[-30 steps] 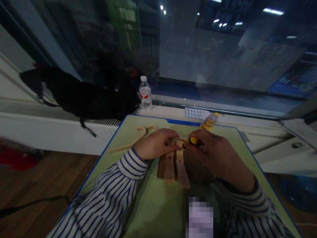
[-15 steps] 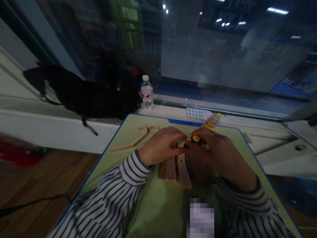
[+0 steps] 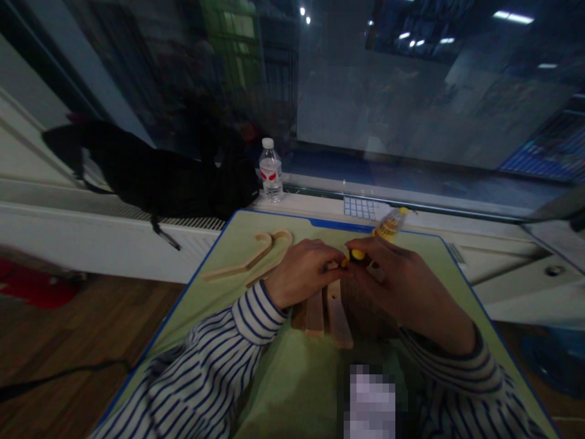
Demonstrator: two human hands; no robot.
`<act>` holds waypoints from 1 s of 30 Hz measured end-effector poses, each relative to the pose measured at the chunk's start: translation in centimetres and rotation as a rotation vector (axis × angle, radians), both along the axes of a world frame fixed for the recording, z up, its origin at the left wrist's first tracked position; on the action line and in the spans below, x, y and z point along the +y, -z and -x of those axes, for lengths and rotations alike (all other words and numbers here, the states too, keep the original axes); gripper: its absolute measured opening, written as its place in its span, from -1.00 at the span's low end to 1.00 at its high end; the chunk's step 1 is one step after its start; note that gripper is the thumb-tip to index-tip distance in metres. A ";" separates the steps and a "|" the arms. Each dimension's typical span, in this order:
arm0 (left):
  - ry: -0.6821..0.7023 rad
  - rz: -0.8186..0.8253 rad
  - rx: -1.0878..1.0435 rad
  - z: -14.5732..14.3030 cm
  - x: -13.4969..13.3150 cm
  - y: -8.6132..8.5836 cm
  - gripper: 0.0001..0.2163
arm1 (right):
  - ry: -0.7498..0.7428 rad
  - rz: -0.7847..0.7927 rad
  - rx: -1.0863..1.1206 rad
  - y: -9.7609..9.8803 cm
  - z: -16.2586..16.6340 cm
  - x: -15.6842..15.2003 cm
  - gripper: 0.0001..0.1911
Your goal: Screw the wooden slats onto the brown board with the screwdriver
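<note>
My left hand [image 3: 304,271] rests curled on top of several flat wooden slats [image 3: 326,314] lying on the green mat [image 3: 292,378], its fingertips pinched together at their far end. My right hand [image 3: 400,286] is closed round a small yellow and black tool [image 3: 356,255], held right against the left fingertips over the slats. Both arms wear blue and white striped sleeves. What sits between the left fingertips is hidden.
Two curved wooden pieces [image 3: 262,253] lie left of the hands on the mat. A small yellow bottle [image 3: 388,227] lies at the mat's far edge. On the sill stand a water bottle [image 3: 271,171] and a black bag [image 3: 150,174]. Wood floor lies to the left.
My left hand has shifted slightly right and down along the slats, and its fingers have curled in closer to the tool. The right hand has barely moved.
</note>
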State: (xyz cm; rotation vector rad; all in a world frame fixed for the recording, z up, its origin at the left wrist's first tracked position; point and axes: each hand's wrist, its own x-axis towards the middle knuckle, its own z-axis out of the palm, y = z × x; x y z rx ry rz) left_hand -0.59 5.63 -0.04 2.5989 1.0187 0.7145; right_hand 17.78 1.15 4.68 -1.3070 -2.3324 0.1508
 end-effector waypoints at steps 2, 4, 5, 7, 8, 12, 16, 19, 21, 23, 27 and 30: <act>0.005 -0.005 0.006 0.0 0.0 0.0 -0.80 | 0.001 0.003 -0.011 0.0 -0.1 0.0 -0.75; 0.013 -0.004 0.014 0.0 0.0 0.1 -0.80 | 0.016 0.005 -0.021 0.1 -0.1 0.0 -0.77; 0.019 0.001 0.019 0.0 0.0 0.0 -0.81 | 0.022 0.002 -0.026 0.1 -0.1 0.0 -0.78; 0.029 0.014 0.033 0.0 0.0 -0.1 -0.82 | 0.032 -0.007 -0.037 0.2 0.0 0.0 -0.80; 0.035 0.022 0.040 0.0 0.0 -0.1 -0.83 | 0.038 -0.010 -0.043 0.2 0.0 0.0 -0.81; 0.071 0.052 0.046 0.1 -0.1 -0.5 -0.86 | 0.065 -0.005 -0.064 0.3 0.1 0.0 -0.82; 0.090 0.065 0.041 0.1 0.0 -0.5 -0.86 | 0.075 -0.007 -0.062 0.3 0.1 0.1 -0.84; 0.047 0.049 0.021 0.1 0.1 -0.3 -0.83 | 0.086 0.000 -0.065 0.3 0.2 0.2 -0.85; 0.013 0.040 0.007 0.1 0.1 -0.2 -0.80 | 0.096 0.009 -0.070 0.3 0.3 0.2 -0.85; 0.001 0.035 0.001 0.2 0.2 -0.1 -0.80 | 0.106 0.012 -0.075 0.3 0.3 0.2 -0.85; 0.020 0.027 -0.002 0.2 0.2 0.0 -0.83 | 0.094 -0.015 -0.047 0.3 0.2 0.2 -0.81; 0.020 0.041 0.003 0.1 0.1 0.1 -0.83 | 0.042 -0.029 -0.014 0.1 -0.1 0.0 -0.71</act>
